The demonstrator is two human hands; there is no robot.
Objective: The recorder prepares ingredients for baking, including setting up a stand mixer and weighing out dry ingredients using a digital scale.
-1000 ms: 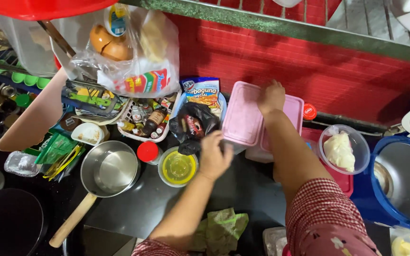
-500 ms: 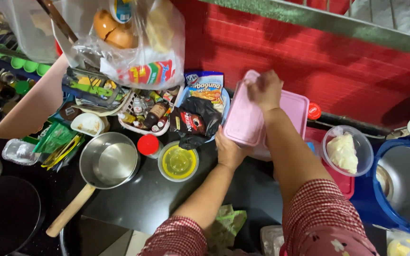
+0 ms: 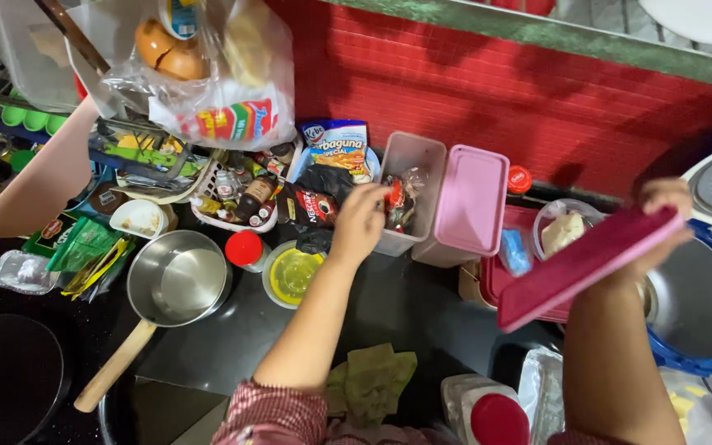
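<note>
My left hand point(image 3: 362, 221) curls over the near rim of an open clear plastic container point(image 3: 420, 156) that holds small packets. My right hand point(image 3: 662, 202) is far to the right, shut on a flat pink lid point(image 3: 584, 265) that it holds tilted in the air above a red tub point(image 3: 496, 280). Right beside the open container stands a second container with its pink lid point(image 3: 471, 200) on. A clear cup with a white lump point(image 3: 562, 231) sits behind the held lid.
A steel saucepan point(image 3: 179, 283) with a wooden handle, a yellow bowl point(image 3: 293, 276) and a red-capped jar point(image 3: 245, 248) stand at the left. A blue rice cooker point(image 3: 696, 317) sits at the right, a green cloth point(image 3: 372, 377) in front. Bags of food hang over baskets of packets along the red wall.
My right hand has lifted a pink lid off the container and swung it to the right. My left hand has moved up onto the now open container's rim.
</note>
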